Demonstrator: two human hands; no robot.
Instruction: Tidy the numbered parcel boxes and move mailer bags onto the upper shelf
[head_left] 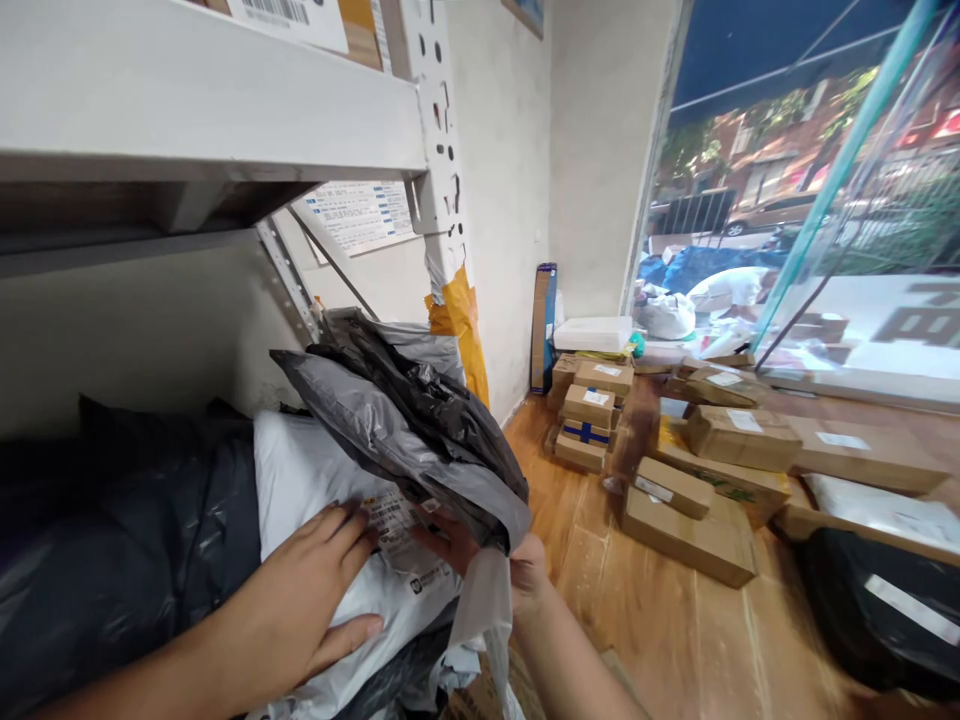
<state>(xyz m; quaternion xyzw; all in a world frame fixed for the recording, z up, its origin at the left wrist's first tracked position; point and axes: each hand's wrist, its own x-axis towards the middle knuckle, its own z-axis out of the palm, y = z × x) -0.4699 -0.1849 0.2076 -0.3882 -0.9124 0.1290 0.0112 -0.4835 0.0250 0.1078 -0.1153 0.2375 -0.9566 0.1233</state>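
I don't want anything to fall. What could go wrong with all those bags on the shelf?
The grey bag sits tilted on top of the white bag near the shelf edge, so it might slide off toward the floor. The right hand is partly hidden under it, so its grip looks unsure. The left hand only presses flat on the white bag. Boxes crowd the floor, a possible trip hazard.

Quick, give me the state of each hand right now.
Left hand: open, flat on the white mailer bag.
Right hand: partly hidden, fingers under the grey mailer bag; grip cannot be told.
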